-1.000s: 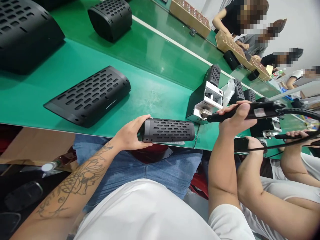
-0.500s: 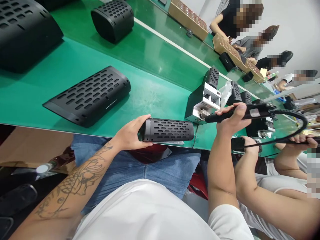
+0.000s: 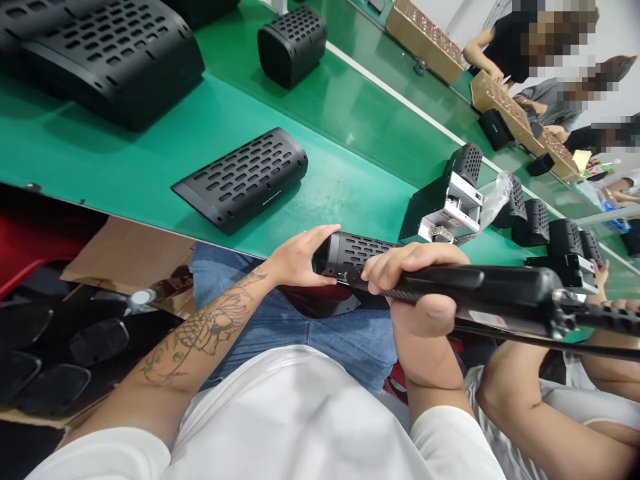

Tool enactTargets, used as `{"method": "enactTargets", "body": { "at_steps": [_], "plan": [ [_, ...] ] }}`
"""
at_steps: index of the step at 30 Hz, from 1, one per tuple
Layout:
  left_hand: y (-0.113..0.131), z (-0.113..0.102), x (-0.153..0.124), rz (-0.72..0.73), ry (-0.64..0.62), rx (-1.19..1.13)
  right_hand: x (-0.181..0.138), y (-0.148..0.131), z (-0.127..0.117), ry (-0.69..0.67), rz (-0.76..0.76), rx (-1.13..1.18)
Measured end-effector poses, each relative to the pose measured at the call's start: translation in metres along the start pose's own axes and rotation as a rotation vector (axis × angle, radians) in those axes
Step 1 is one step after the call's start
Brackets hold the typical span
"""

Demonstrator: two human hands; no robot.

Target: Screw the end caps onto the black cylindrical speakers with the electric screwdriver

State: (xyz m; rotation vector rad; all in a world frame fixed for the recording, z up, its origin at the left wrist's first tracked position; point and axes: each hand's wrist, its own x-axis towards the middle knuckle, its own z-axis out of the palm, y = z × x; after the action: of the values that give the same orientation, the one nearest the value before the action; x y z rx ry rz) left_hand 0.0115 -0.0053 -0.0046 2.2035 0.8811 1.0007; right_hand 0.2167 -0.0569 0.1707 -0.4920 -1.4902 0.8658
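My left hand (image 3: 299, 259) grips the end of a black perforated housing (image 3: 361, 248), like a speaker shell, lying at the table's front edge. Thumb and fingers wrap either side of that end. In my right hand (image 3: 417, 277) is a black electric screwdriver (image 3: 505, 299), held almost level with its cable trailing right. Its tip comes down at the housing's left end, close to my left fingers; whether it touches a screw I cannot tell. The right hand and tool cover the housing's right part. Another perforated housing (image 3: 245, 180) lies behind, to the left.
A screw feeder (image 3: 453, 210) in black and silver stands on the green table (image 3: 345, 193) beyond the tool. Larger housings (image 3: 125, 67) stand at the far left, one more (image 3: 293, 47) at the back. Co-workers sit across the table and at my right.
My right hand has brought the screwdriver from the screw feeder left and toward me, over the housing. My left hand still holds the housing. The view has swung left.
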Motion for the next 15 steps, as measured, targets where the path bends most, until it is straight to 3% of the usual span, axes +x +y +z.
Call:
{"method": "enactTargets", "body": {
  "at_steps": [4,15],
  "plan": [
    [0.002,0.002,0.001,0.009,0.016,0.001,0.002,0.016,0.003,-0.009,0.008,0.005],
    [0.002,0.000,0.005,0.052,0.018,-0.018,0.013,0.029,0.006,-0.050,0.085,0.102]
  ]
}}
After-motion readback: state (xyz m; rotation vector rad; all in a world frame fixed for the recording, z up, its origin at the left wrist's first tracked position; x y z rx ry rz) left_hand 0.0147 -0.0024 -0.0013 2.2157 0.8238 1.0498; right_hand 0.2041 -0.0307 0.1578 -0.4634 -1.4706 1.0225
